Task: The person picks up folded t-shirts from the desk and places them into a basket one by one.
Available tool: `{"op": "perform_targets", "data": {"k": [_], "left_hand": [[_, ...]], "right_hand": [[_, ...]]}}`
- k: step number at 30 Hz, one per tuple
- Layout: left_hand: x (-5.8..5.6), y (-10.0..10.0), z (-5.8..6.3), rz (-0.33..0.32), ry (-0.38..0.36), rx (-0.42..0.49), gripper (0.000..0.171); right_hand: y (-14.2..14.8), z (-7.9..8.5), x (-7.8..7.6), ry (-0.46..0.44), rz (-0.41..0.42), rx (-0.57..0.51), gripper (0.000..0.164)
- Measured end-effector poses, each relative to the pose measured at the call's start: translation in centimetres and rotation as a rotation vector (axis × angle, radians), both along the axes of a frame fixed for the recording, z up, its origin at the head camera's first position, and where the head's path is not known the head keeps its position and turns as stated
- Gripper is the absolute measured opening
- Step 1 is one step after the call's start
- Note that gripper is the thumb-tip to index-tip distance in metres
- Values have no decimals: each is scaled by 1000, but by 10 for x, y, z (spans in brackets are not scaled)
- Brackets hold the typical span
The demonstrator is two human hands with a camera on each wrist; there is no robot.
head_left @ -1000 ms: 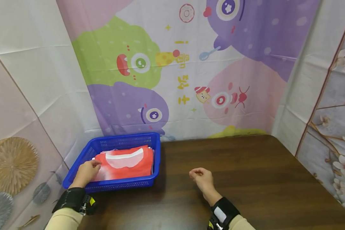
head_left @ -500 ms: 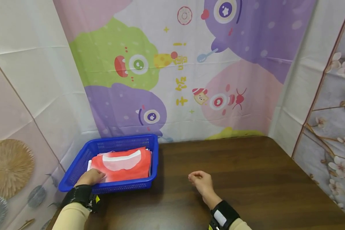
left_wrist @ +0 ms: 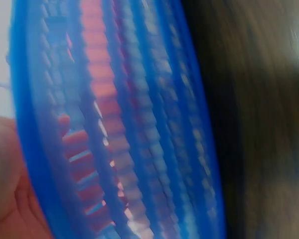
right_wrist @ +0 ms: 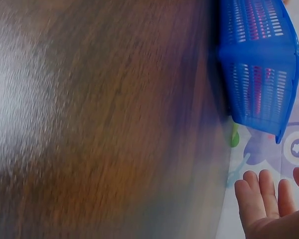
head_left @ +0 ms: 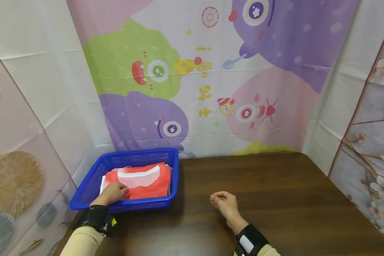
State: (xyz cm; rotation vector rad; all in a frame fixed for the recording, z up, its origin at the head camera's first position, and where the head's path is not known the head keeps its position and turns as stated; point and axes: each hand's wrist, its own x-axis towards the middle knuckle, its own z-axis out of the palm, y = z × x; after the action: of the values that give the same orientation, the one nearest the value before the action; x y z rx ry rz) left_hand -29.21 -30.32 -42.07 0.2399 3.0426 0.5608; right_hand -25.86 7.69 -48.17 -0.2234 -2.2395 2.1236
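Observation:
At the left of the head view stands a blue plastic basket (head_left: 175,177) with slotted walls. Folded cloth lies stacked inside; the top piece is a red garment (head_left: 147,179) with white and pale pink areas. My left hand (head_left: 110,193) reaches over the near rim, its fingertips at the front of the garment. In the left wrist view the slotted basket wall (left_wrist: 154,119) partly screens that hand's fingers. Off to the right, my right hand (head_left: 226,206) hovers over the table, fingers loosely bent and holding nothing; the right wrist view shows its fingers apart.
The dark wooden table (head_left: 265,185) extends right of the basket. Behind it hangs a cartoon-printed curtain (head_left: 198,138). Patterned fabric walls (head_left: 54,117) flank the table on both sides, the left one close to the basket.
My left hand has moved right, from the left part of the basket onto the front of the red garment. The right hand stays nearly where it was. The head view shifted slightly.

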Motion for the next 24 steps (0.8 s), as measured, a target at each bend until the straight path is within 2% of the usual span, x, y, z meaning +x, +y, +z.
{"op": "perform_targets", "data": {"k": [5,10,14,17,21,24], "left_hand": [[-1,37,3,-140,41,78,25],[-2,66,3,-197,-9,103,24],[0,79,-1,-154,-76,66,28],[1,80,-4,-120,-82,34,33],[3,78,-9,-85,-39,42,33],[7,79,-13,-45,49,59,28]], "right_hand": [[-1,2,1,-10,15,0,18],[-1,1,2,-10,15,2,18],[0,-1,3,-10,13,10,19],[0,-2,4,-11,15,10,20],[0,-2,5,-3,20,9,21],[5,1,7,42,6,58,21]]}}
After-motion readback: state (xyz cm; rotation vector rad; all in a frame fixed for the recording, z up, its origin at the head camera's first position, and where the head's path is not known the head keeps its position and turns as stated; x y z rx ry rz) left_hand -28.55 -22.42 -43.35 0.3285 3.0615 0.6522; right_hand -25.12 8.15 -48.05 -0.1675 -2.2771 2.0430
